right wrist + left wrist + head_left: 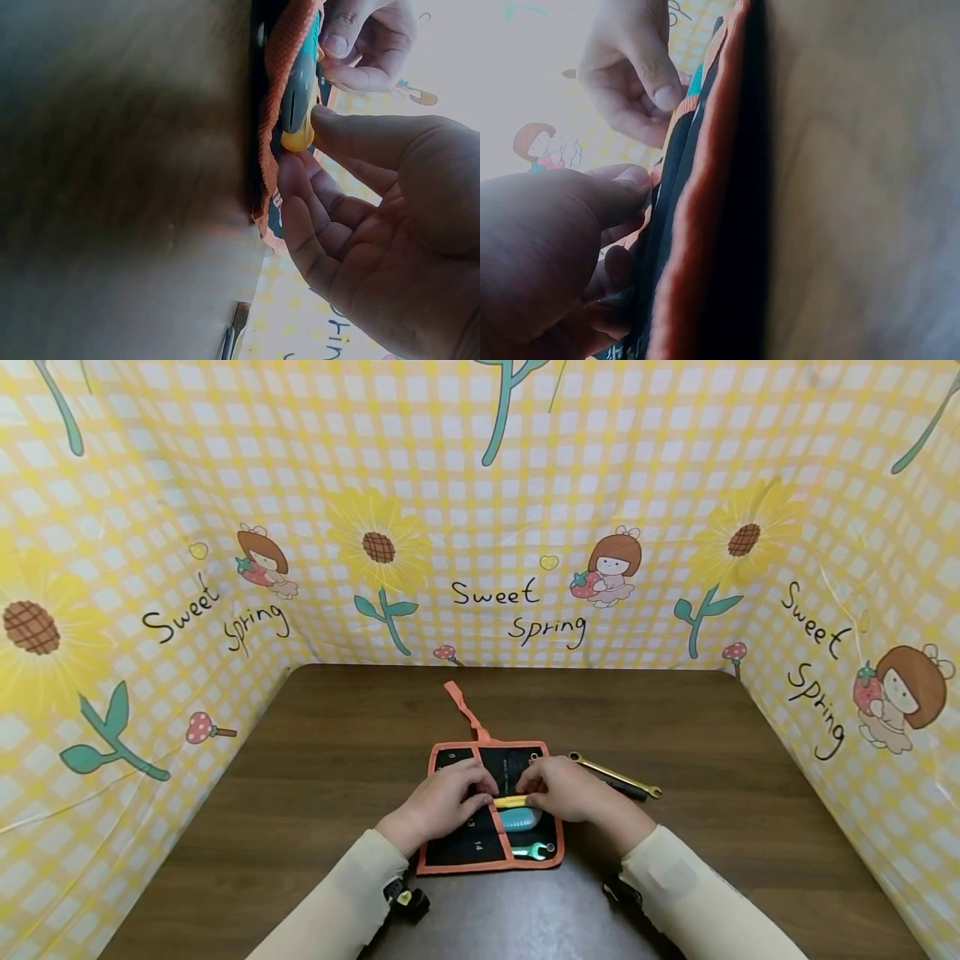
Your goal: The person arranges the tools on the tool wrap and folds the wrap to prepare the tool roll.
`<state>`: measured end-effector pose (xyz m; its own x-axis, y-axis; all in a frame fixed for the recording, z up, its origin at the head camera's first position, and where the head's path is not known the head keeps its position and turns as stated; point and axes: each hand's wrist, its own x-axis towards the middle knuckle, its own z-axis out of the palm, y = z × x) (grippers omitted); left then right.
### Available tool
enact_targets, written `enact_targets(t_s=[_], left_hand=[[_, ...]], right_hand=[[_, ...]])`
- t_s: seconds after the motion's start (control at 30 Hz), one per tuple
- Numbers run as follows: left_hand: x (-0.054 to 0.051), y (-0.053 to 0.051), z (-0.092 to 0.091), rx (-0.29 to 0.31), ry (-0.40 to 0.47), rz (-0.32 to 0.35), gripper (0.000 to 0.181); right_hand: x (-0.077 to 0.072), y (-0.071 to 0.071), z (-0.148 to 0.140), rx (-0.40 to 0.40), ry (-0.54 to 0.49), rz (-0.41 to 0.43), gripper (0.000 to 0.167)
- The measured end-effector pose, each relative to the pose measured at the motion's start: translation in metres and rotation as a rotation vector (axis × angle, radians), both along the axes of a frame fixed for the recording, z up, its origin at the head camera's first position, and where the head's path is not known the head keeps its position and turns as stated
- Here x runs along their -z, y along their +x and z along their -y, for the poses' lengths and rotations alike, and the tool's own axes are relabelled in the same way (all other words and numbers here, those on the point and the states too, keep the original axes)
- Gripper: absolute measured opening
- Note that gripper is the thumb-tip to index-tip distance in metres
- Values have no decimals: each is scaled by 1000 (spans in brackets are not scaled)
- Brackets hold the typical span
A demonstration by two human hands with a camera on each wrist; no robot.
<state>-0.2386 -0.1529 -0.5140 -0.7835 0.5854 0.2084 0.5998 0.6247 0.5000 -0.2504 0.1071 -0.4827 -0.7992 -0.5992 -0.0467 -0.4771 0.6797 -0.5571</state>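
Note:
A black tool pouch with orange trim [491, 867] lies unfolded on the table. In its pockets sit a yellow-handled tool [511, 802], a teal handle [520, 819] and a green wrench [531, 851]. My right hand [566, 789] pinches the yellow handle's end [298, 138] between thumb and fingers. My left hand [447, 800] pinches the orange-edged pocket band beside the yellow tool; in the left wrist view, the left thumb and fingers [635, 177] meet at the pouch's edge.
Right of the pouch lie a gold wrench [617, 774] and a black-handled tool [628, 788]. An orange strap [467, 710] stretches from the pouch's far edge. A yellow checked cloth [480, 552] surrounds the brown table [315, 735].

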Motion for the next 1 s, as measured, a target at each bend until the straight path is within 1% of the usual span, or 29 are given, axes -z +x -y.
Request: enact_targets(t_s=[0.2, 0.3, 0.4, 0.5, 0.6, 0.7, 0.87, 1.0], left_hand=[[-4, -3, 6, -43, -25, -47, 8], [-4, -4, 8, -56, -43, -60, 8], [-5, -5, 10, -60, -55, -53, 8], [-4, -5, 11, -58, -60, -43, 9], [-3, -4, 11, -50, -54, -36, 10], [-2, -3, 11, -44, -48, -27, 11], [0, -3, 11, -49, -54, -13, 11], [1, -3, 11, -51, -61, -12, 11]], right_hand=[[-4, -1, -7, 63, -50, 48, 13], [-5, -2, -15, 75, -75, 44, 14], [-5, -4, -24, 98, -83, 32, 15], [-3, -4, -35, 139, -90, 33, 15], [-2, -4, -46, 177, -108, 44, 13], [-2, -5, -58, 202, -119, 38, 13], [-2, -6, -84, 228, -120, -5, 15], [-5, -7, -106, 242, -150, -33, 16]])
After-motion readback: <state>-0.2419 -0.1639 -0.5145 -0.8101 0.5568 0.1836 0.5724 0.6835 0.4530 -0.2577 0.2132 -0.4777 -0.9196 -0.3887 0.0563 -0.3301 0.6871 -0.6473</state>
